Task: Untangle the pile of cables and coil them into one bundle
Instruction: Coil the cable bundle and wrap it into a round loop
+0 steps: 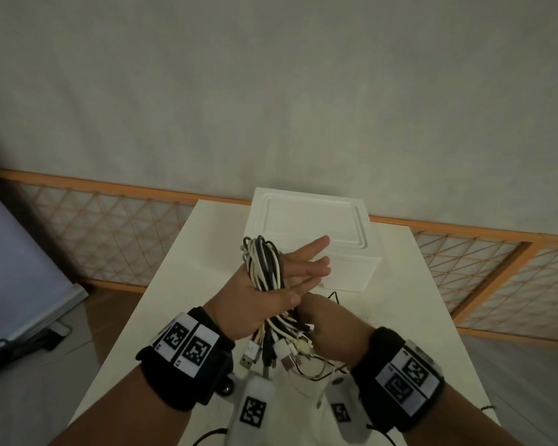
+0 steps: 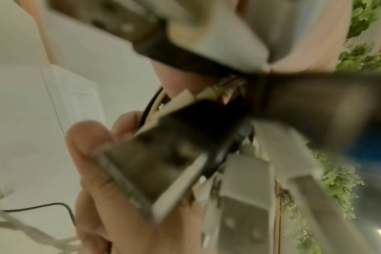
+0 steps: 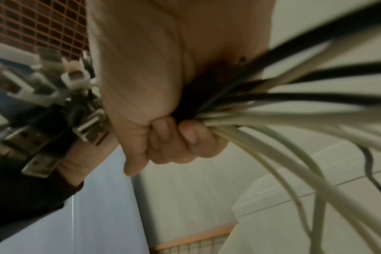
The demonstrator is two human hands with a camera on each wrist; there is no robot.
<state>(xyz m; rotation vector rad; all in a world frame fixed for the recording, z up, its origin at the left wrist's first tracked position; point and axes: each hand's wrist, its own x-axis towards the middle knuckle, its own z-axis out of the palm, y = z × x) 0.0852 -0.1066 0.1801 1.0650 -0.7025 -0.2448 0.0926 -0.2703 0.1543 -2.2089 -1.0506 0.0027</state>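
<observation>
From where I stood, the cables (image 1: 264,268) were pretty much all off the tabletop (image 1: 187,272) by then, looped black and white over the left hand (image 1: 271,284), which was held up palm open with the fingers (image 1: 313,268) stretched out flat and the thumb lying across the strands. The coil sat between thumb and palm, up above the white box (image 1: 316,233) at the far end. The right hand (image 1: 329,329) was just under it, fist closed tight round the gathered strands a little way up from the plugs (image 1: 271,352), which dangled in a messy bunch below. A thin black lead (image 1: 334,297) was trailing loose on the tabletop, so I'd guess the job was nearly done, just not quite. Handling-wise, this stuff looked light and floppy, no weight to speak of, but springy: thin charger cable likes to pop back out of a loop the second you let go. The jackets looked smooth, so probably a bit slippery in a loose grip. If it were me I'd keep hold right at that neck near the plugs where everything's pulled together, and pinch the loops with the thumb, not grab the connectors themselves. Those metal ends snag on each other and on the loops, and yanking them could re-knot the lot.
</observation>
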